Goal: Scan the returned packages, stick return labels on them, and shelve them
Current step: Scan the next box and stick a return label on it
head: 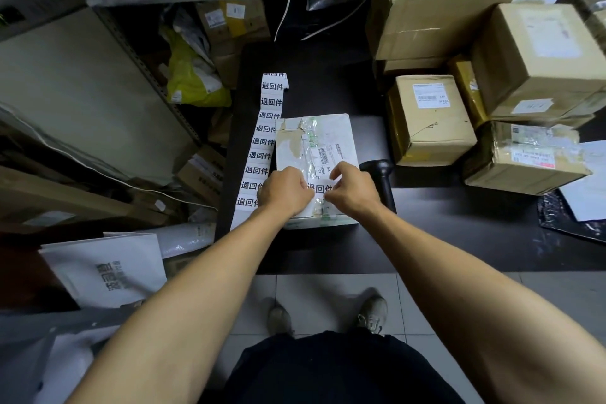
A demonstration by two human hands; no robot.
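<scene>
- At the far left of the frame a white paper bag [108,267] with dark print lies among clutter on the floor, below a grey metal shelf [137,52].
- A yellow-green mailer [193,75] sits further up, left of centre, under that shelf.
- Along the left edge of the dark bench [328,246] runs a long strip of return labels [262,141], each printed in bold black characters, from upper centre down toward the hands.
- The left hand [284,190] sits at centre frame on the near left part of the white package [316,154]; its grip is pinched shut on the left end of a single return label [320,188].
- That white package lies flat on the bench in the middle of the frame, just beside the strip, its wrapping torn and taped, a barcode sticker on top.
- The right hand [352,187] pinches the label's right end, grip closed on it, holding it over the package's near part.
- A black handheld scanner [382,174] rests on the bench just right of the package.
- The right side of the frame is filled with stacked brown cardboard boxes [492,75], several bearing shipping labels.
</scene>
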